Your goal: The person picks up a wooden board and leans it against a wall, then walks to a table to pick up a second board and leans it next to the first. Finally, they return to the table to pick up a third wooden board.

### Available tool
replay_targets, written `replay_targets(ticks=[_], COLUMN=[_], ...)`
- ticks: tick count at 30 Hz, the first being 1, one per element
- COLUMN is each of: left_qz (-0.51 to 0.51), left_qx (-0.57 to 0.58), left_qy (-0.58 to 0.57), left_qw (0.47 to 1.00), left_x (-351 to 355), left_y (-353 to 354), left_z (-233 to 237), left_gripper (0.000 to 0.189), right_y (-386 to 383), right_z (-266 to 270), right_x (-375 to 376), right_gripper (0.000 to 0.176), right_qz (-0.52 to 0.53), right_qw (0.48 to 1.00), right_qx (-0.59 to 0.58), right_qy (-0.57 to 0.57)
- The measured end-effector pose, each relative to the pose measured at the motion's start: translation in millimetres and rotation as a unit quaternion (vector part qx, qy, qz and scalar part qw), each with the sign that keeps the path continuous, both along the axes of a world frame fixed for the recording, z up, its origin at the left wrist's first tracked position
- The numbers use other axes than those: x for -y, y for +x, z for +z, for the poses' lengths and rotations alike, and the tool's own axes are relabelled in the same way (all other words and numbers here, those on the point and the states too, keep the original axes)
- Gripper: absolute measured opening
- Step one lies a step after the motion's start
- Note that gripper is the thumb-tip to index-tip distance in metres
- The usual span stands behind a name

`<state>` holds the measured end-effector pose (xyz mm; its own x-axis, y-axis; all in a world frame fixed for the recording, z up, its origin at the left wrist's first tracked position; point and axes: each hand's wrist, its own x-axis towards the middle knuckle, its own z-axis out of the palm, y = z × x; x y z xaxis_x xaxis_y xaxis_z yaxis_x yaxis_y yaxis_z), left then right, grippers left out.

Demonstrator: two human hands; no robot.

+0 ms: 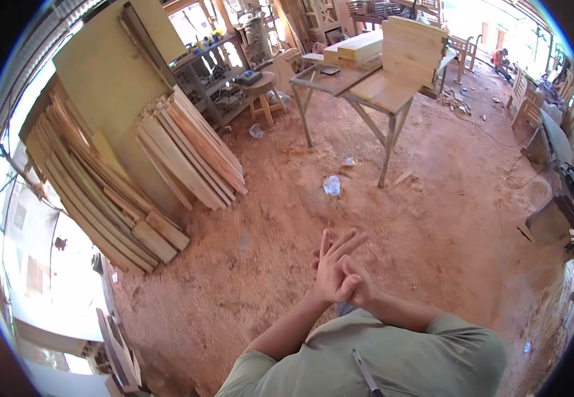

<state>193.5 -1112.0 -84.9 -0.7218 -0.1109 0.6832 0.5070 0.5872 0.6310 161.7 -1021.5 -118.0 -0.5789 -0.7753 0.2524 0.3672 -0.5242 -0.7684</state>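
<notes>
My left hand (331,272) and my right hand (360,284) meet palm to palm in front of my body, above the dusty floor. Several fingers stretch forward and apart from the left hand. The right hand presses against it from the right, its fingers partly hidden behind the left. No object shows between the two hands. Below them is my green shirt (393,357), with a pen (366,372) on its front.
A wooden work table (383,89) carrying boards stands ahead. Stacked planks (191,149) and more long boards (95,178) lean at the left. A stool (264,92) stands beyond. A plastic bag (331,185) lies on the floor. Far right, a person (500,59) sits low.
</notes>
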Motion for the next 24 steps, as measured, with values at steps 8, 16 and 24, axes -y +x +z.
replay_targets(ticks=[8, 16, 24], left_qz=[0.060, 0.043, 0.003], left_qx=[0.209, 0.193, 0.289], left_qy=[0.392, 0.603, 0.361], left_qw=[0.894, 0.773, 0.887], left_x=[127.4, 276.7, 418.4], left_y=[-112.2, -269.2, -426.1], left_z=[36.8, -14.4, -13.8], left_gripper=[0.059, 0.039, 0.032], right_y=[-138.3, -299.7, -471.0], right_z=[57.6, -20.8, -10.5], right_x=[172.3, 302.8, 405.1], right_gripper=[0.013, 0.008, 0.036], right_qz=[-0.177, -0.238, -0.091], right_qw=[0.966, 0.923, 0.947], right_qx=[0.101, -0.204, 0.166], right_qy=[0.160, 0.222, 0.260])
